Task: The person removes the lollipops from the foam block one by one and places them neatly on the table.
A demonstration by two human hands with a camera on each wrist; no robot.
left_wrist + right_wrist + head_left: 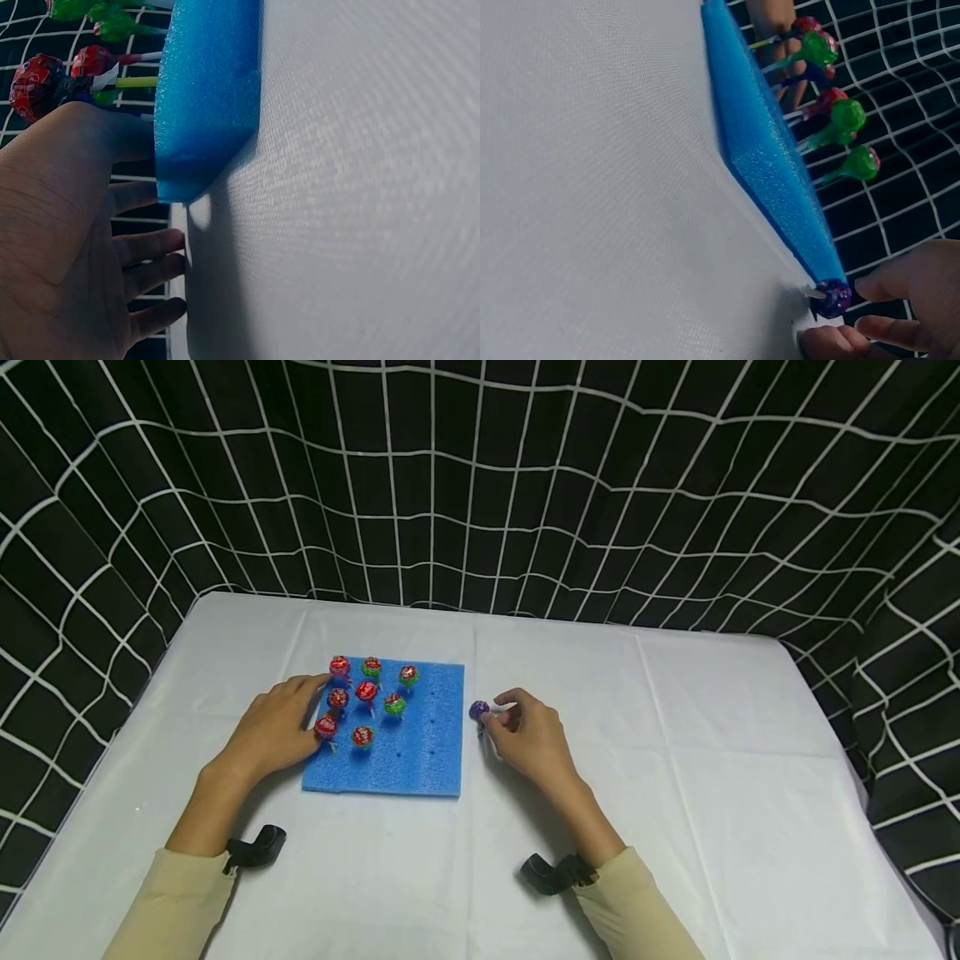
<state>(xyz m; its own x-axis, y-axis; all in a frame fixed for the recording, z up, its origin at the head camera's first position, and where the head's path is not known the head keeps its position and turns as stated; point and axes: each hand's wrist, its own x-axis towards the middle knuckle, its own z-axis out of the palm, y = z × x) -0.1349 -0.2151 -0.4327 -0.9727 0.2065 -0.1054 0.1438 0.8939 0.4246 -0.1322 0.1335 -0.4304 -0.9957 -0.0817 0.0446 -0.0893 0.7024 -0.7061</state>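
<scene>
Eight lollipops (366, 692) stand in the blue board (416, 777), with four bare holes (432, 721) seemingly left to fill, while the right hand (534, 739), fingers pinching a purple lollipop (478, 709), hovers just beside it, the left hand (272, 727) unclenched at its left edge.

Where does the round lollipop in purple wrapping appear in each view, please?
Head: the round lollipop in purple wrapping is just below the centre, at the fingertips of the right hand.
Left wrist: not in it.
Right wrist: near the bottom, right of centre.
Shared landmark: the blue rectangular foam board, visible in all three views.
</scene>
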